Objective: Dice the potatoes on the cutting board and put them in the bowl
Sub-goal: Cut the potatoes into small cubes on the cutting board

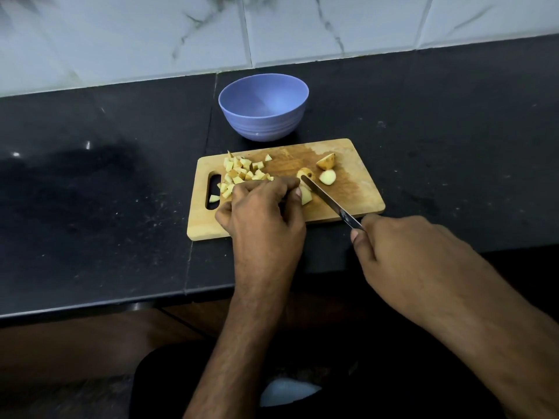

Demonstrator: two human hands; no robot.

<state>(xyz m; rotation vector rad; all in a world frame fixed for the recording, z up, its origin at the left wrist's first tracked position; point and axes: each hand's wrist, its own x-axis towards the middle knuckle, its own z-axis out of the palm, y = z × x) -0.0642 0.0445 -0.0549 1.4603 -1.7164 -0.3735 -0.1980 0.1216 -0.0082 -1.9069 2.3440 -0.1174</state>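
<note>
While diced cubes (239, 173) are heaped at the handle end of the cutting board (360, 164), out of the blade's way, the left hand (263, 213) curls its fingers down on a potato piece (306, 195), pinning it so it cannot slide. Beside it, the knife (328, 201) angles across the board, its handle gripped in the closed right hand (405, 255). Two uncut chunks (327, 169) wait further right. Behind the board on the dark surface (90, 207), the blue bowl (263, 128) holds nothing yet, likely kept near for transfer.
</note>
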